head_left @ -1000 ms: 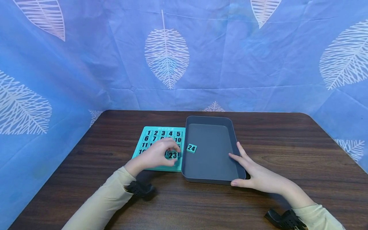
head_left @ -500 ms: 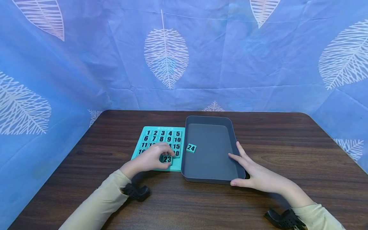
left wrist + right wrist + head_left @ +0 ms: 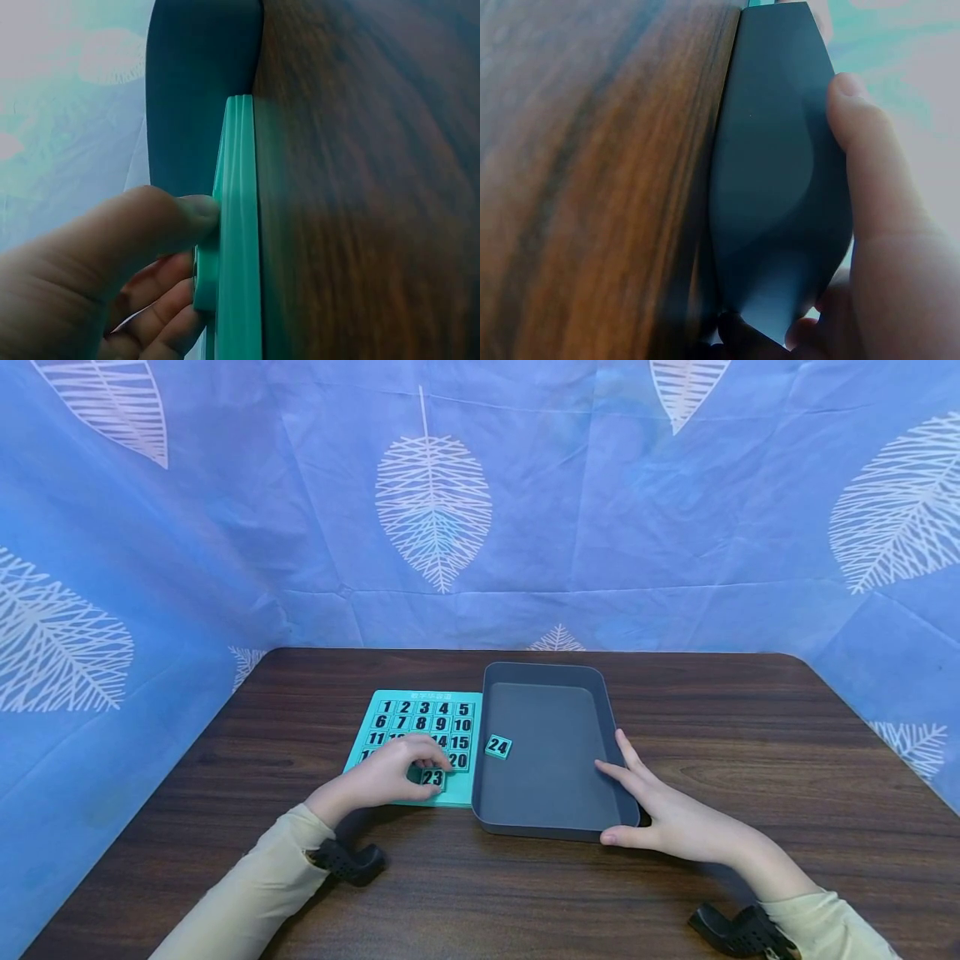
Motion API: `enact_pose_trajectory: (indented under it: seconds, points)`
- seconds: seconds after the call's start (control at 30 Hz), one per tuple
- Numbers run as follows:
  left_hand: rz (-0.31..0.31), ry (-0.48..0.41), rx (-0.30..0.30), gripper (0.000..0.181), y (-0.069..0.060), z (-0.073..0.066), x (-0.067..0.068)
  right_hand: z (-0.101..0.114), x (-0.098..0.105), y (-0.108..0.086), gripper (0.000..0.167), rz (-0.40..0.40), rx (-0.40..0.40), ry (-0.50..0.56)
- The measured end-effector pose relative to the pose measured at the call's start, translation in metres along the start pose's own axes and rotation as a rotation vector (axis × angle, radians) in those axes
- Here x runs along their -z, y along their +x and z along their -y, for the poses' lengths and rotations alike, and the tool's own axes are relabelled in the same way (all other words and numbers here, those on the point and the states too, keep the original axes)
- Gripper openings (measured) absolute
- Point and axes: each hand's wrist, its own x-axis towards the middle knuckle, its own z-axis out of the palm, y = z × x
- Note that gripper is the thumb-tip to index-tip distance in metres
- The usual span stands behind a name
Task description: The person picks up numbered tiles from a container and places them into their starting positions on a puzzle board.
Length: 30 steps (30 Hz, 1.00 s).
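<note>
My left hand [image 3: 390,768] pinches the number tile 23 [image 3: 432,778] between thumb and fingers, low over the bottom row of the turquoise number board [image 3: 459,793]. The left wrist view shows the tile [image 3: 204,281] held at the board's face [image 3: 240,225], though whether it is fully seated I cannot tell. Rows of numbered tiles fill the upper board, some covered by the hand. A loose tile 24 [image 3: 498,747] lies in the dark grey tray [image 3: 555,777]. With fingers spread, my right hand [image 3: 667,810] rests on the tray's right rim, its thumb at the near right corner.
Board and tray stand side by side on the dark wooden table [image 3: 720,718]. Behind it hangs a blue cloth [image 3: 300,527] with white leaf prints. A black wrist-worn device [image 3: 348,862] sits on the left wrist, another device [image 3: 742,931] on the right.
My left hand has moved left and slightly toward me with tile 23, from beside the tray to the board's lower middle. Tiles 10, 15 and 20 came into view. The right hand stays put.
</note>
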Motion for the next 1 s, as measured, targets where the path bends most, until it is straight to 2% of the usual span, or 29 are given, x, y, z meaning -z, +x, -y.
enact_pose_trajectory:
  seconds: [0.27, 0.53, 1.0]
  points:
    - [0.014, -0.035, 0.020, 0.021, -0.005, 0.006, 0.003, 0.000, 0.000, 0.000, 0.085, 0.001, -0.001, 0.007]
    - [0.023, -0.097, 0.003, 0.018, -0.011, 0.012, 0.008, 0.001, 0.000, 0.000, 0.085, -0.003, 0.002, -0.003]
    - [0.055, -0.130, 0.012, 0.017, -0.019, 0.021, 0.015, 0.001, 0.000, -0.001, 0.085, -0.005, 0.005, -0.009]
